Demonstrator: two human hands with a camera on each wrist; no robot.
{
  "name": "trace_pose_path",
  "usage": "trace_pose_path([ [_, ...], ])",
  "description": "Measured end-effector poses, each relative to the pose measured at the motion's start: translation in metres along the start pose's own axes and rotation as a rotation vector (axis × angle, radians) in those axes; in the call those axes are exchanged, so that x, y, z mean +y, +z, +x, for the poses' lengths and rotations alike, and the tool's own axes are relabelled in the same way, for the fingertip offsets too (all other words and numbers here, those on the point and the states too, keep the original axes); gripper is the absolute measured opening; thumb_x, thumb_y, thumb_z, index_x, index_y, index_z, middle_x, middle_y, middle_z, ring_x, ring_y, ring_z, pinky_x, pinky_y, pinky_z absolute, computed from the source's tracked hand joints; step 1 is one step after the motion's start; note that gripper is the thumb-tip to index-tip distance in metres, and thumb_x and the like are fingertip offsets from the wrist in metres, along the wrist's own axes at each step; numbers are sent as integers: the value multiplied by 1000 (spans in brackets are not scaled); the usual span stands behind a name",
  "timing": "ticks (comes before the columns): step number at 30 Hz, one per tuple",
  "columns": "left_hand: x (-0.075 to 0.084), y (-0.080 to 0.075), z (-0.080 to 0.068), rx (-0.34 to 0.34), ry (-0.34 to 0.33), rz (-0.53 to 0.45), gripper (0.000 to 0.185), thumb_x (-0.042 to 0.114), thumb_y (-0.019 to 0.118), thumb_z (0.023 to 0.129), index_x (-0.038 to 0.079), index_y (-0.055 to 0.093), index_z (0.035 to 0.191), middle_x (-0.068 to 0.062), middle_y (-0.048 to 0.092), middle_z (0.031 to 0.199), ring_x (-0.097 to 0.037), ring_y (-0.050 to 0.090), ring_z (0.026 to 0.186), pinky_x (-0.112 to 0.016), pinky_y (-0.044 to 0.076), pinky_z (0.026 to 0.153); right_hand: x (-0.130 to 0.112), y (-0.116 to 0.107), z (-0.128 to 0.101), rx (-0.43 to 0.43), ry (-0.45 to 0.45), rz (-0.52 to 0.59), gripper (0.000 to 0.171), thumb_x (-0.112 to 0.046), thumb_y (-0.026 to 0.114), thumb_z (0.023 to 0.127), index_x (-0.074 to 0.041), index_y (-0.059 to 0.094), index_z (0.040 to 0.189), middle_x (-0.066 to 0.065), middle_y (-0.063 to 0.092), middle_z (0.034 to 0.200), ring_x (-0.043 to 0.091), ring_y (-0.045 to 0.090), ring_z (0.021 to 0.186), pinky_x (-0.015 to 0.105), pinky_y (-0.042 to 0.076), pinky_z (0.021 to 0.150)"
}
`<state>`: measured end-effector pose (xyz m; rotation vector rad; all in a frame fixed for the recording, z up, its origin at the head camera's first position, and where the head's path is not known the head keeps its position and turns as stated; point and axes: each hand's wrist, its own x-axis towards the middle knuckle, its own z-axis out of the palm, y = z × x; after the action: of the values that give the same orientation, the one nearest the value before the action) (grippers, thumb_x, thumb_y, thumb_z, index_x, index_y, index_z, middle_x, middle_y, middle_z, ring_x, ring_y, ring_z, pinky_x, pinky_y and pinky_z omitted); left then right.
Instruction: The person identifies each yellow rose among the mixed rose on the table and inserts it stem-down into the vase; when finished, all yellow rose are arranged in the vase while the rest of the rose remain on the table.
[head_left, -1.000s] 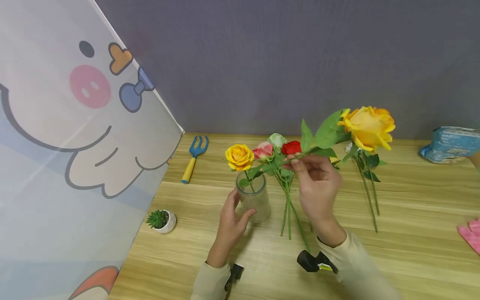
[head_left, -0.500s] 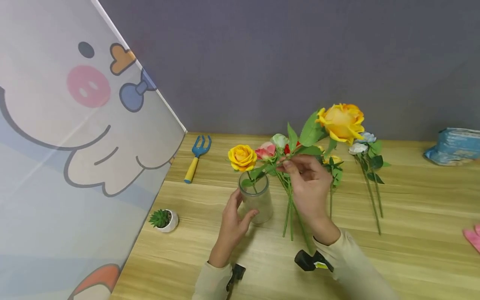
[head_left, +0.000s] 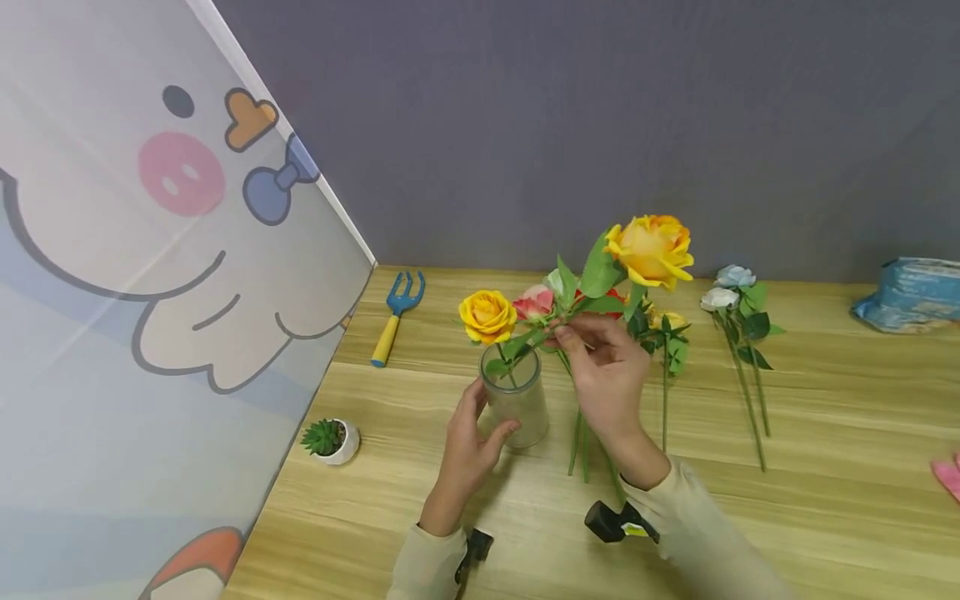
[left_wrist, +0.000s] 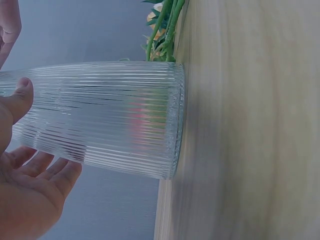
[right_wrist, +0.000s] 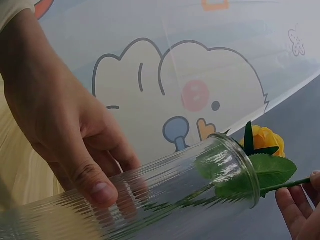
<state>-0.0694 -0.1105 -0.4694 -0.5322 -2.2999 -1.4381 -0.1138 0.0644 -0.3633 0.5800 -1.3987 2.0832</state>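
A ribbed clear glass vase (head_left: pixel 528 421) stands upright on the wooden table, and my left hand (head_left: pixel 467 450) holds it round the side. One yellow rose (head_left: pixel 487 317) has its stem in the vase, its bloom over the rim. My right hand (head_left: pixel 613 383) pinches the stem of a second, larger yellow rose (head_left: pixel 651 250), which leans to the right above the vase. In the right wrist view, the pinched stem (right_wrist: pixel 285 185) runs in at the vase's mouth beside a green leaf (right_wrist: pixel 272 170), and stems show through the glass.
Behind my right hand lie a pink rose (head_left: pixel 535 302), a red one and a pale green one. A yellow flower (head_left: pixel 667 320) and white and blue flowers (head_left: pixel 720 298) lie rightward. Left are a toy fork (head_left: pixel 396 312) and potted succulent (head_left: pixel 330 442); far right, a blue packet (head_left: pixel 911 292).
My right hand has moved left and slightly down, bringing the larger yellow rose's stem further toward the vase. My left hand keeps its hold on the vase.
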Motion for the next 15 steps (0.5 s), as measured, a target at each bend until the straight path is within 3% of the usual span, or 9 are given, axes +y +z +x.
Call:
trace_pose_path([
  [3, 0, 0, -1, -3, -13, 5, 73, -1, 81, 85, -10, 41, 146, -29, 53, 145, -46, 55, 133, -55, 48, 110, 2, 1, -1, 5, 12, -15, 21, 19, 65, 91, 0, 74, 95, -5, 75, 90, 9, 75, 80, 26, 65, 72],
  [8, 2, 0, -1, -6, -37, 2, 72, 0, 81, 86, -9, 41, 146, -28, 52, 146, -45, 54, 134, -56, 48, 110, 6, 2, -4, -13, 22, -31, 2, 21, 62, 92, 21, 64, 93, -7, 74, 92, 7, 75, 82, 24, 65, 74],
  [10, 3, -1, -1, -5, -34, 2, 72, 0, 81, 86, -9, 41, 146, -28, 52, 146, -46, 54, 133, -56, 48, 110, 7, 2, -5, -21, 24, -34, 7, 20, 61, 92, 27, 59, 94, -7, 74, 93, 7, 75, 84, 23, 65, 75],
  [15, 3, -2, 1, -4, -27, 10, 71, 0, 81, 86, -10, 42, 145, -29, 53, 145, -45, 55, 132, -55, 48, 110, 9, 3, -7, -15, 38, -62, 7, 23, 60, 91, 29, 58, 93, -10, 74, 93, 4, 74, 81, 22, 64, 74],
])
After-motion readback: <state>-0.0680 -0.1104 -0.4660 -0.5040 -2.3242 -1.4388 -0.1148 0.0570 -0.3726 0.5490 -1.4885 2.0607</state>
